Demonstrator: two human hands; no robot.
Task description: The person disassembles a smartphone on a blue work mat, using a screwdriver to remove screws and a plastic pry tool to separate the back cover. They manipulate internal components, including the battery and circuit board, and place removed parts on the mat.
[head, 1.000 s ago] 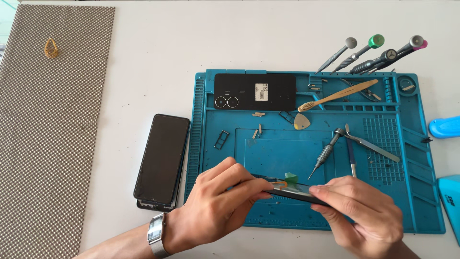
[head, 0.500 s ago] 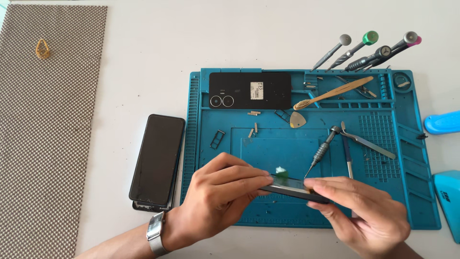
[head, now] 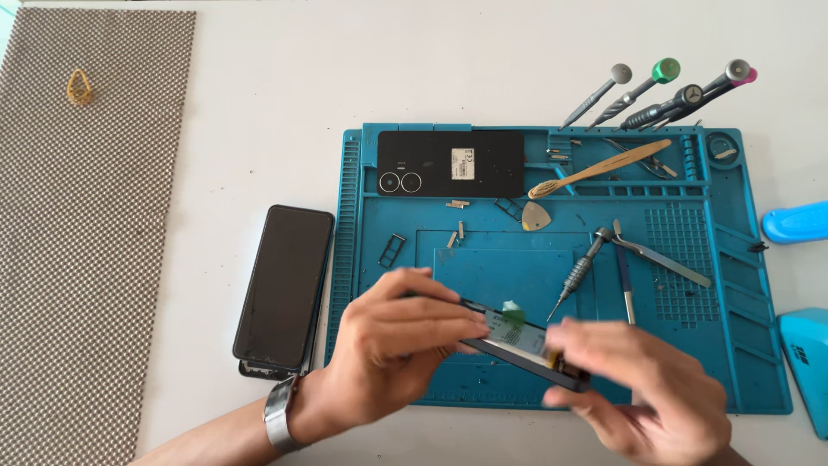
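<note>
Over the near edge of the blue silicone repair mat (head: 733, 345), the left hand (head: 392, 354) and right hand (head: 642, 388) both grip the opened dark phone body (head: 526, 354); steady its ends firmly, I judge, so the green tab (head: 513, 312) lifts without flexing it.

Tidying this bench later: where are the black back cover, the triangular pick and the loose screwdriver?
black back cover (head: 431, 162), head view, bare middle.
triangular pick (head: 536, 217), head view, centre.
loose screwdriver (head: 576, 273), head view, knurled handle.
</note>
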